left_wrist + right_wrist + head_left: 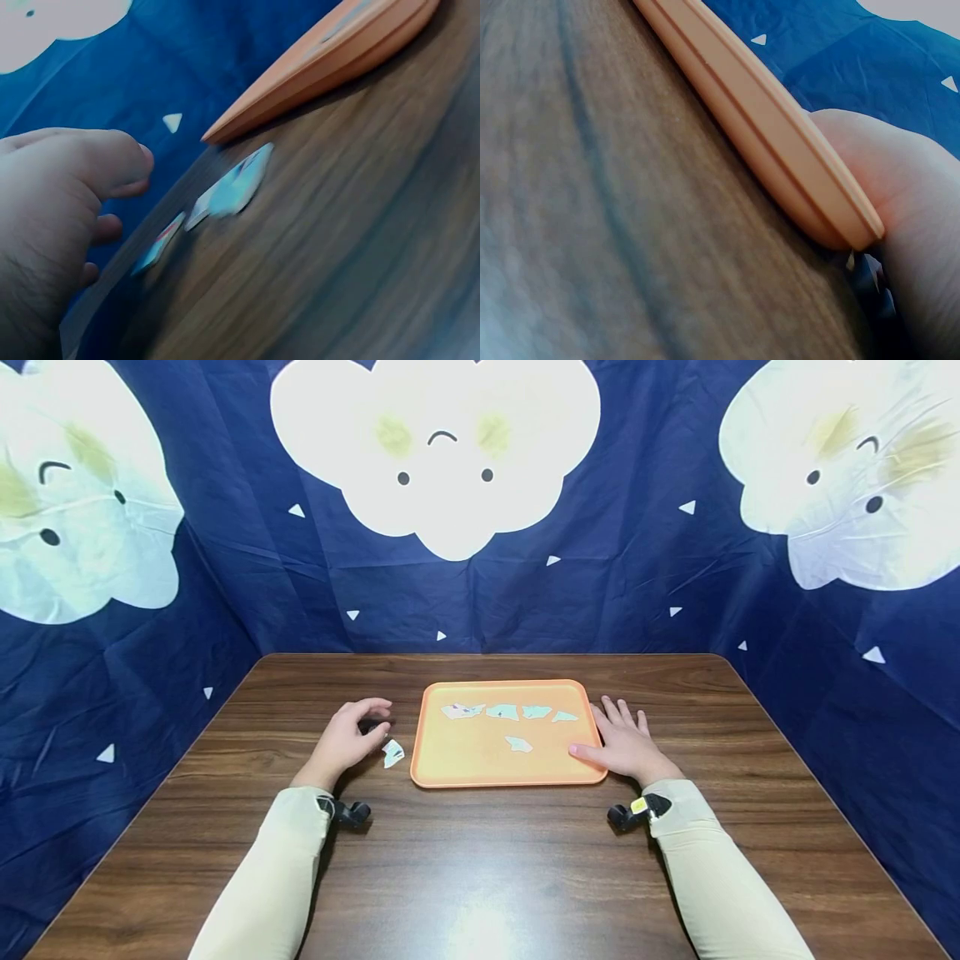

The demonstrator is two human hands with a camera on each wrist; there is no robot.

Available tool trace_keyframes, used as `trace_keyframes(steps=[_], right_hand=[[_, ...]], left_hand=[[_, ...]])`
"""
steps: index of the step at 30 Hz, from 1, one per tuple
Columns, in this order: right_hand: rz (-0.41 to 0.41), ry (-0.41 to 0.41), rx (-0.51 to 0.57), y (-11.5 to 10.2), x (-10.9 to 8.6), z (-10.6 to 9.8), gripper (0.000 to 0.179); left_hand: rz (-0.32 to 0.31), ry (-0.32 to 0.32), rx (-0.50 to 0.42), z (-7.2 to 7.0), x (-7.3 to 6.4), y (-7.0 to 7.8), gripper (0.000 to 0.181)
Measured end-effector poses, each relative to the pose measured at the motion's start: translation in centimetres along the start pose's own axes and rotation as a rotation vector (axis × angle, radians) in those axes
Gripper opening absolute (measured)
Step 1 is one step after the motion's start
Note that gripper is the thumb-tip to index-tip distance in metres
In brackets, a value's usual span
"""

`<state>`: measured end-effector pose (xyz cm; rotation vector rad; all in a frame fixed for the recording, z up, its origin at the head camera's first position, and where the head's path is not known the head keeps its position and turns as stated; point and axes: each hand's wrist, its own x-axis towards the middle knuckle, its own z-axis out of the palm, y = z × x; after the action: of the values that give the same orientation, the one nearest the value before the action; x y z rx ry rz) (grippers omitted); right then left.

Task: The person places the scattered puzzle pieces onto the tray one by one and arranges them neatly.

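Observation:
My left hand [351, 737] hovers over the table left of the tray, fingers loosely bent and thumb apart from them. Just past the thumb, a torn-edged pale printed scrap [393, 753] lies on the wood. The left wrist view shows that scrap [234, 184] and a smaller one [159, 244] beside it, nearer the fingers; nothing is between thumb and fingers there. My right hand [628, 745] rests at the right edge of the orange tray [480, 777], thumb laid over the rim and the other fingers spread straight outside it. In the right wrist view, the thumb side meets the tray wall [780, 142].
Inside the tray, a row of pale blue scraps [502, 712] lies along the far half, with a single scrap [519, 743] below them. The brown wooden table [480, 852] ends at a dark blue curtain [480, 602] printed with clouds.

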<state>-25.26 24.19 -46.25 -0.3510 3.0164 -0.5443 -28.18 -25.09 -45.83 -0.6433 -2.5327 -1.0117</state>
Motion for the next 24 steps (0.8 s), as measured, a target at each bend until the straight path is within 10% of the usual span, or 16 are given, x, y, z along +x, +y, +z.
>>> trace_keyframes(steps=[17,24], right_hand=[[-0.006,-0.005,0.000,-0.1,0.0,0.1,0.106],[-0.005,-0.007,0.005,-0.1,-0.1,-0.1,0.106]], left_hand=[[-0.102,-0.182,0.093,-2.4,-1.7,-2.2,0.041],[-0.050,-0.167,0.133,-2.6,-1.6,-2.1,0.038]])
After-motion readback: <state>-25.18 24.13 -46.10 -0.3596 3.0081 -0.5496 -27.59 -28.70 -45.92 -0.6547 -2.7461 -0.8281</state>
